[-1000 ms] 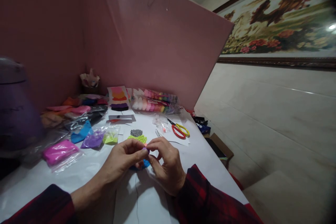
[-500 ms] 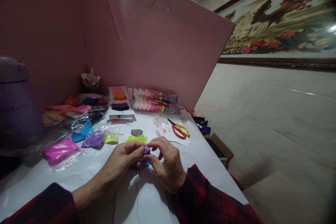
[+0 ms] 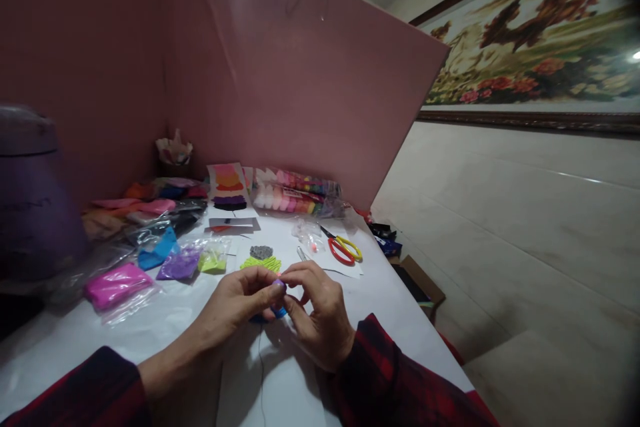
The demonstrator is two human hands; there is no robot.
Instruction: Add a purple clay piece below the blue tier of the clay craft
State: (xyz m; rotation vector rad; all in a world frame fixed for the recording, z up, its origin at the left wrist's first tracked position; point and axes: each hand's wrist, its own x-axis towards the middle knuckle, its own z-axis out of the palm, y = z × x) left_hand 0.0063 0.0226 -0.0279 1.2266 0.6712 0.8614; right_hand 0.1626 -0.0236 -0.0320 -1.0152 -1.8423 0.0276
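A small lump of purple modelling clay (image 3: 280, 284) is pinched between the fingertips of both hands. My left hand (image 3: 245, 293) grips it from the left, the thumb lying over its front. From the right, my right hand (image 3: 315, 307) holds it between thumb and fingers. Just behind the fingers lies a ridged yellow-green clay shape (image 3: 261, 263) on white paper, with a textured grey clay piece (image 3: 261, 252) above it. Blue clay (image 3: 281, 312) shows under the hands, mostly hidden by them. A thin dark thread or wire (image 3: 262, 367) runs down the paper towards me.
Bagged clay in pink (image 3: 117, 288), purple (image 3: 180, 264) and yellow-green (image 3: 213, 261) lies to the left, near a purple bottle (image 3: 37, 207). Scissors (image 3: 343, 250) with red and yellow handles lie at the right. Packs of coloured clay (image 3: 295, 199) rest against the pink panel (image 3: 300, 93).
My left thumb has shifted over the purple clay, so less of it shows. Both hands stay in nearly the same place.
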